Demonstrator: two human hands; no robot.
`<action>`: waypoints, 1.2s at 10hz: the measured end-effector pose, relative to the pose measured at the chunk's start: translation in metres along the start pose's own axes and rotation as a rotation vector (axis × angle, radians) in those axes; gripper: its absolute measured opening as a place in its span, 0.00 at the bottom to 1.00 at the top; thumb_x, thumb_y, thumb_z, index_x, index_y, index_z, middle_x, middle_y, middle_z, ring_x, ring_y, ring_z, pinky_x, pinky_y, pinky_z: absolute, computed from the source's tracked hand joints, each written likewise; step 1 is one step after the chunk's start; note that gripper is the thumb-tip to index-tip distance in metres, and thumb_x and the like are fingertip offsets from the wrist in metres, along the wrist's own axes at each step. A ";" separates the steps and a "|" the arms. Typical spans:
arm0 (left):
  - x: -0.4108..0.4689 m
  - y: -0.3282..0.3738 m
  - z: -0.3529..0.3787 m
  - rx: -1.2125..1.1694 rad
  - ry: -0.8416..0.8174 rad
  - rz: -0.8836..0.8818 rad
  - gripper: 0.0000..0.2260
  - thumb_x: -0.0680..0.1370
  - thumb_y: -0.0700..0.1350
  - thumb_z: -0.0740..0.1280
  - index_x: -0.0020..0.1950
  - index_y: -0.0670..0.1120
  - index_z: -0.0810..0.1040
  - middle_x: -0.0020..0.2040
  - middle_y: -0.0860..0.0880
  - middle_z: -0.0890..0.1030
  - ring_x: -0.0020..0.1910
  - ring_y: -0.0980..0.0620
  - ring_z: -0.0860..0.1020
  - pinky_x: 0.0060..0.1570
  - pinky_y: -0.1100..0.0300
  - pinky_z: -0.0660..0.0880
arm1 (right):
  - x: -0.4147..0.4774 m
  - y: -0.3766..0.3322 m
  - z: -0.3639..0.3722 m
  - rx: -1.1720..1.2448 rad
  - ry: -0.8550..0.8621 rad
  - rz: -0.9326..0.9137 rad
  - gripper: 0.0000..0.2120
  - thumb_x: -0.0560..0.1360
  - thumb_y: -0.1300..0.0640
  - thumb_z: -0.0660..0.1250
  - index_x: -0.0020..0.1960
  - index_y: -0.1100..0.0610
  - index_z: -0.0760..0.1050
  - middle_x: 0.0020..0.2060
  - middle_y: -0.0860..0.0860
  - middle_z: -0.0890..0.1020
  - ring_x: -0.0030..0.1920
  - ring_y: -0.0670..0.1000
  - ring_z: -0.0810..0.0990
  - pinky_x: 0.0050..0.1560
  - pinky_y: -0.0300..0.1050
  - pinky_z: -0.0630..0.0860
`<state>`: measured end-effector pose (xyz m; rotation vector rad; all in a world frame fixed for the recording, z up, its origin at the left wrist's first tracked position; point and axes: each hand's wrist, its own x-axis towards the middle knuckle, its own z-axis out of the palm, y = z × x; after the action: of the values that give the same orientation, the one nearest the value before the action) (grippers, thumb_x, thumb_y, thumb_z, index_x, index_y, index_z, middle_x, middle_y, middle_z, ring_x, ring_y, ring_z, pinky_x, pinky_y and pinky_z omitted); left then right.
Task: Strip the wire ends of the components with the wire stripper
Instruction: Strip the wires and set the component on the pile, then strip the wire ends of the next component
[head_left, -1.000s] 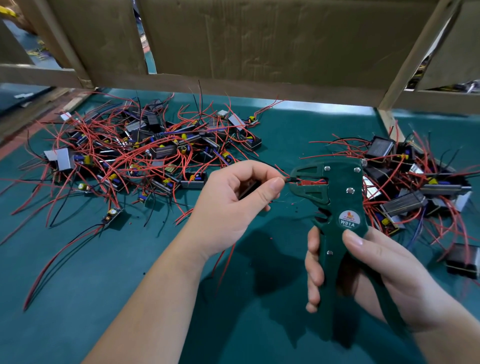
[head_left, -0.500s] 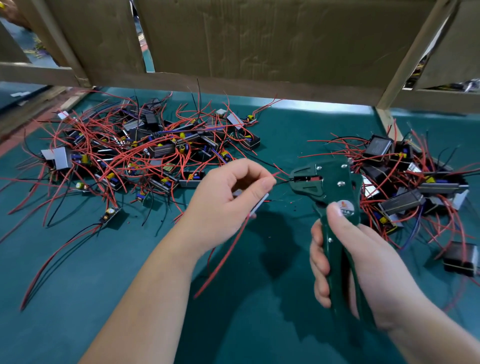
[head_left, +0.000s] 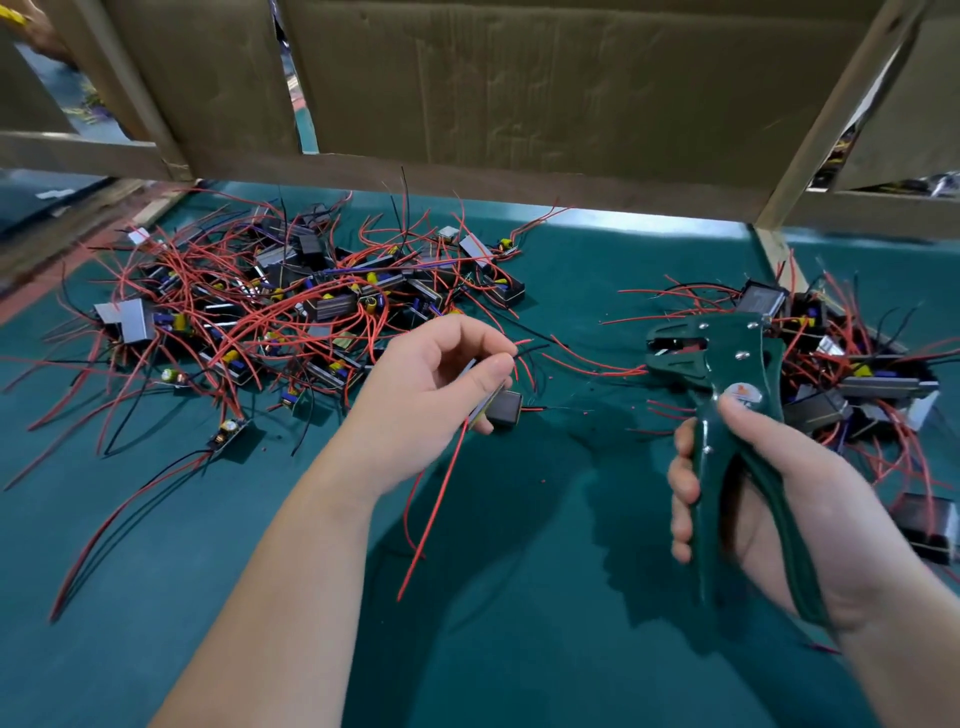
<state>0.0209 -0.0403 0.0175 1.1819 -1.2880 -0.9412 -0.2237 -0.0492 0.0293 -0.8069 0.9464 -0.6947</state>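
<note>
The left hand (head_left: 431, 395) pinches a small black component (head_left: 503, 409) in the middle, above the green table (head_left: 156, 571). Its red wire (head_left: 436, 512) hangs down toward the near side. The right hand (head_left: 779, 509) grips the handles of the green wire stripper (head_left: 727, 374) on the right, apart from the component. A big pile of components (head_left: 285, 301) lies far left, and a smaller pile (head_left: 862, 379) far right.

The left hand (head_left: 431, 384) pinches a component (head_left: 501, 408), its red wires (head_left: 436, 499) trailing. The right hand (head_left: 769, 499) grips the stripper (head_left: 727, 374), apart from it. Piles (head_left: 291, 306) of components lie toward the counter's (head_left: 156, 571) far-left corner and right edge.
</note>
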 end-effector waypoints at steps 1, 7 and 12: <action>-0.002 0.001 0.006 -0.087 0.006 -0.039 0.07 0.78 0.38 0.66 0.45 0.49 0.80 0.38 0.48 0.82 0.37 0.53 0.78 0.31 0.62 0.77 | 0.002 0.007 0.003 0.048 -0.068 -0.029 0.15 0.63 0.46 0.68 0.41 0.58 0.79 0.34 0.59 0.76 0.31 0.59 0.77 0.33 0.55 0.79; -0.005 0.025 0.065 -0.418 -0.162 -0.282 0.35 0.77 0.65 0.53 0.72 0.38 0.61 0.71 0.42 0.68 0.66 0.50 0.72 0.53 0.65 0.75 | -0.003 0.006 0.015 0.246 -0.374 -0.136 0.32 0.59 0.58 0.79 0.61 0.66 0.76 0.46 0.65 0.79 0.39 0.64 0.80 0.43 0.63 0.78; -0.011 -0.004 0.051 -0.089 0.167 0.103 0.19 0.79 0.56 0.57 0.70 0.57 0.65 0.67 0.55 0.73 0.66 0.59 0.72 0.67 0.61 0.67 | 0.004 -0.018 -0.012 -0.037 0.227 -0.716 0.12 0.69 0.61 0.66 0.52 0.60 0.74 0.42 0.59 0.81 0.39 0.60 0.83 0.44 0.67 0.80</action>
<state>-0.0301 -0.0359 0.0065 1.0913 -1.1507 -0.7995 -0.2359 -0.0650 0.0384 -1.1290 0.8663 -1.4141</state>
